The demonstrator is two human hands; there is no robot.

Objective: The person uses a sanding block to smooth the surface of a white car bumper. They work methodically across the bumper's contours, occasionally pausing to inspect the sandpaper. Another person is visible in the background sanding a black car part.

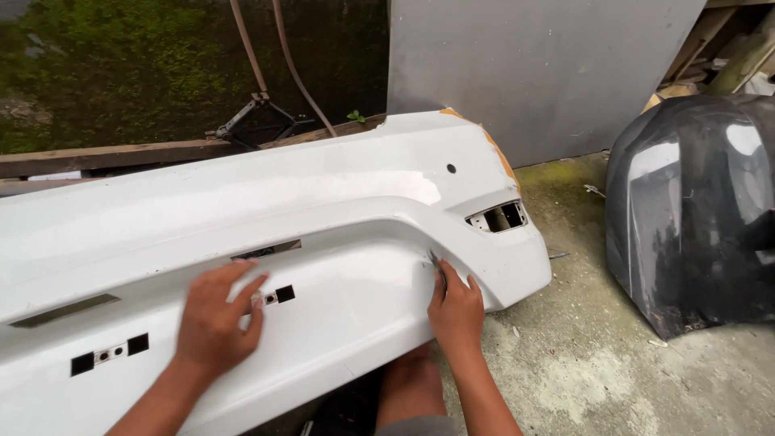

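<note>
White bumper (pixel 339 194) is laid across the concrete floor (pixel 589 355), its right end lowest. Left hand (pixel 216 315) is pressed flat on the bumper's recessed centre, fingers spread apart, fingertips just beside a pair of square holes (pixel 274 296). Right hand (pixel 457 311) is set at the recess's right edge, fingers held together around a thin grey tool (pixel 436 262), tip touching the bumper surface; what kind of tool cannot be told. A slot opening (pixel 500 216) is seen above and right of that hand. Right of the bumper, well apart, a dark bumper (pixel 686 210) is stood. Behind the bumper, a grey panel (pixel 541 73) is leaned.
</note>
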